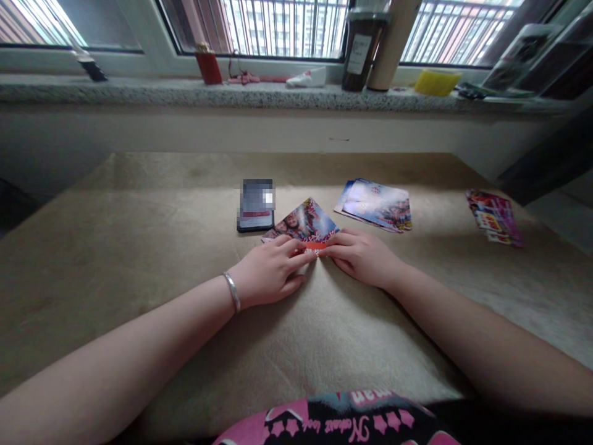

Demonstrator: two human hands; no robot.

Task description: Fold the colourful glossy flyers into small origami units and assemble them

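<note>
A glossy printed sheet [308, 219], folded to a triangle with its tip pointing away from me, lies on the table in front of me. An orange strip with white print runs along its near edge. My left hand [271, 269], with a silver bangle on the wrist, lies on the sheet's near left part, fingers stretched and pressing down. From the other side my right hand [364, 256] rests its fingertips on the near right part. Both index fingers almost meet at the middle of the near edge. The paper beneath the fingers is hidden.
A phone [256, 207] lies just left of the sheet. A stack of printed sheets [377, 204] is to the right, and pink printed papers [495, 219] lie farther right. Beyond the table [185, 179], a stone windowsill [157, 96] carries a dark jar [364, 52] and a yellow object [437, 82].
</note>
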